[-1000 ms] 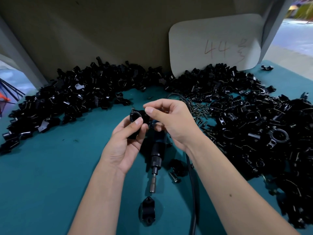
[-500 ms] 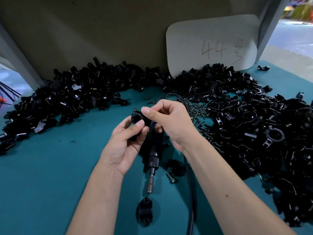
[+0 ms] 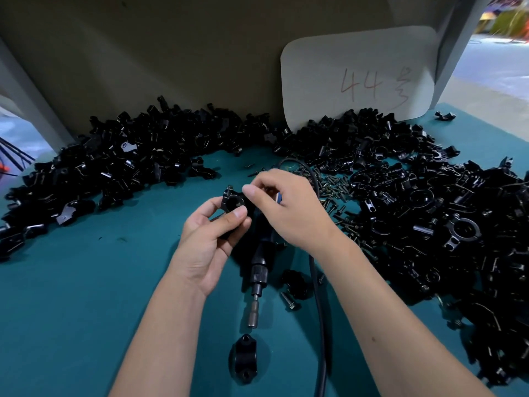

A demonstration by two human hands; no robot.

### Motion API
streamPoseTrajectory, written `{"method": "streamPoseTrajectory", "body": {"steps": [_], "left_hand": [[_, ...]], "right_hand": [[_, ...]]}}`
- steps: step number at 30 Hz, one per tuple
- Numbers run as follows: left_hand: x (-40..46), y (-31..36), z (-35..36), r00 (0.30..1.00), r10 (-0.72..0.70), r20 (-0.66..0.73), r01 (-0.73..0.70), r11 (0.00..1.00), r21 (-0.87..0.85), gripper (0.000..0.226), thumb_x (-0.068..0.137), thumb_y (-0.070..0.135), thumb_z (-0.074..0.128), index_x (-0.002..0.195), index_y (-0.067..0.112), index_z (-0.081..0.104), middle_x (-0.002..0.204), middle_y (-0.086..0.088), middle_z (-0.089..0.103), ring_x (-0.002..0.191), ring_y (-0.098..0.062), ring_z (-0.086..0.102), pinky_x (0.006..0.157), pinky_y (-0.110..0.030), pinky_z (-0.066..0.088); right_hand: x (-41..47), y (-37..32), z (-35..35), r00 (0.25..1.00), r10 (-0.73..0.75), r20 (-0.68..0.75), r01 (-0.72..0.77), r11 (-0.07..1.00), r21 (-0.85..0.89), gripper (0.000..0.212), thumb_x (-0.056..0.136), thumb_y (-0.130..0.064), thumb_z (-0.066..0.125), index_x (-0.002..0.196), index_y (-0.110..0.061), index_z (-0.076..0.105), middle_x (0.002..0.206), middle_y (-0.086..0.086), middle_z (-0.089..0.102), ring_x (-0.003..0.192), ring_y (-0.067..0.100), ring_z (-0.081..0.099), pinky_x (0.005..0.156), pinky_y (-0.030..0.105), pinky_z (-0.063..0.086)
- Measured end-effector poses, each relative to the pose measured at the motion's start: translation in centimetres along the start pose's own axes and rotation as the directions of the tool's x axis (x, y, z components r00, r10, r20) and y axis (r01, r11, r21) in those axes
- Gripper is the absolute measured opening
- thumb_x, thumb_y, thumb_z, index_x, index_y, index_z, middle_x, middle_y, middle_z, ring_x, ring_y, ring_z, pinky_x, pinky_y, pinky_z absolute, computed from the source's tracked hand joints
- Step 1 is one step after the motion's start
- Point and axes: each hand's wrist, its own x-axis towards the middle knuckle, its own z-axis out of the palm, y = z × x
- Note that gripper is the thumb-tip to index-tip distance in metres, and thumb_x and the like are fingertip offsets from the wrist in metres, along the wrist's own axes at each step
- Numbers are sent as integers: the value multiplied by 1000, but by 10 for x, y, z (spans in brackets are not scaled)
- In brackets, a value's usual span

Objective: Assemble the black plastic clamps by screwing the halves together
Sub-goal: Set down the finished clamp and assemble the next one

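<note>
Left hand (image 3: 211, 245) grips black clamp (image 3: 233, 203); right hand (image 3: 292, 213), at clamp's 3 o'clock, fingers curled, pinches its edge; screwdriver (image 3: 259, 270) below.

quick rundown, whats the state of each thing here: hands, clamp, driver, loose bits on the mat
left hand: grips the clamp
right hand: fingertips pinch at the clamp's top
clamp: held above the mat, bore facing the camera
screwdriver: lying on the mat, unheld, bit toward the camera
clamp half: lying alone on the mat
loose bolt: lying beside the screwdriver
card: leaning on the wall
</note>
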Motion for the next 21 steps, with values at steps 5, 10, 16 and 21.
{"method": "streamPoseTrajectory", "body": {"steps": [5,10,16,21], "left_hand": [[-1,0,-1,1000,19,-1,-18,994,108,24,68,9,82,89,15,73,78,-1,70,71,-11,71,74,-20,59],[-2,2,-1,999,5,36,-9,994,113,31,68,8,82,96,13,71,85,-5,70,75,-12,71,75,-20,59],[-3,0,0,1000,15,13,-15,997,76,37,73,7,79,108,8,67,85,-3,70,74,-10,69,74,-19,58],[-2,2,2,999,35,-6,-34,993,109,28,67,8,81,93,13,72,85,-5,74,75,-11,72,73,-19,59]], "right_hand": [[0,1,0,999,-26,47,34,984,-176,41,106,-33,57,72,-12,47,68,3,46,69,21,44,66,44,40],[-3,-3,-4,999,18,47,-10,987,-161,55,109,-46,42,60,-25,36,54,-6,40,56,11,39,58,37,32],[-2,-5,0,996,5,85,18,963,-268,48,110,-39,44,66,-18,41,66,-2,44,76,21,42,77,41,41],[-6,-5,0,999,23,26,-17,973,-231,47,109,-45,40,67,-25,35,62,-7,42,70,13,41,65,37,33]]}}
